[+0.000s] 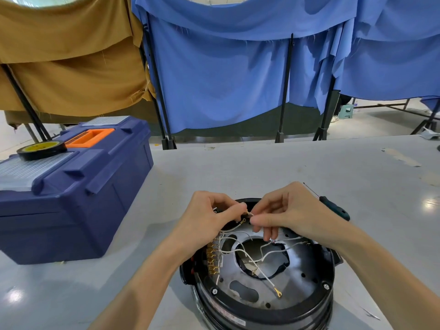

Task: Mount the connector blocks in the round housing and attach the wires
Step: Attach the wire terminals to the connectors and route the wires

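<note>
The round black housing [309,303] lies on the grey table near the front edge, its grey metal plate facing up. Thin white wires [240,252] with gold ring terminals cross the plate; one loose terminal [277,292] lies at the front. A row of gold connector terminals [212,258] runs along the housing's left inner side. My left hand [209,220] and my right hand [290,213] meet over the far rim, each pinching the same white wire end [250,213] between thumb and fingers.
A dark blue toolbox [71,194] with an orange handle stands at the left, a black tape roll [41,150] on its lid. A screwdriver [333,208] lies just right of my right hand. Blue and brown cloths hang on black stands behind the table.
</note>
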{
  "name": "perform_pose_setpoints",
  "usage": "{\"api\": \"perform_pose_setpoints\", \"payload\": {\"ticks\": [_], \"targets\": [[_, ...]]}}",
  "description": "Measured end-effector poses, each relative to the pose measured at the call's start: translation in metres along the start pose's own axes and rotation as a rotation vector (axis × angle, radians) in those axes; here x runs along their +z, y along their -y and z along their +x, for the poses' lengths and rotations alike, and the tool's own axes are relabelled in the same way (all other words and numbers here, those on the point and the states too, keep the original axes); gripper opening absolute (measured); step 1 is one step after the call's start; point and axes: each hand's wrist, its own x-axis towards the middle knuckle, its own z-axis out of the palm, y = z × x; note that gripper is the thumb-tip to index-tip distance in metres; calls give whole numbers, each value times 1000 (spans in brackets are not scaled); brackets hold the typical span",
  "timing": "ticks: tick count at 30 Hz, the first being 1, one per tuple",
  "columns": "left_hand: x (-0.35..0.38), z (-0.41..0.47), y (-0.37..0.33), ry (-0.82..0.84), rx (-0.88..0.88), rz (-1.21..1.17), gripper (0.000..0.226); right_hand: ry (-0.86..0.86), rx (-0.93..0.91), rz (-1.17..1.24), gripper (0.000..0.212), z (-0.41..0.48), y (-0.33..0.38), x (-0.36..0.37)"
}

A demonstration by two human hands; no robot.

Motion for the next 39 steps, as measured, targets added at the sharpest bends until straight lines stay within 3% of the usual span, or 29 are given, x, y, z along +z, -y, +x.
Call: {"api": "perform_pose_setpoints", "payload": {"ticks": [5,13,20,24,30,34,39], "targets": [[-2,1,-1,76,-29,-140,19,-61,-58,-2,6,1,-2,0],[-1,1,0,110,-2,-126,17,-61,-72,-71,5,0,-1,-1],[1,-4,4,31,59,-57,14,-153,-121,-167,2,-3,1,14],[-3,-12,13,-184,135,87,16,-141,-117,-238,2,-3,1,22],[-6,-29,38,-528,76,257,37,68,-195,-458,2,-8,4,50],[0,-42,45,-597,37,384,50,104,-254,-593,7,-5,4,69],[-2,-49,45,-635,-34,374,57,75,-256,-652,7,-5,2,78]]}}
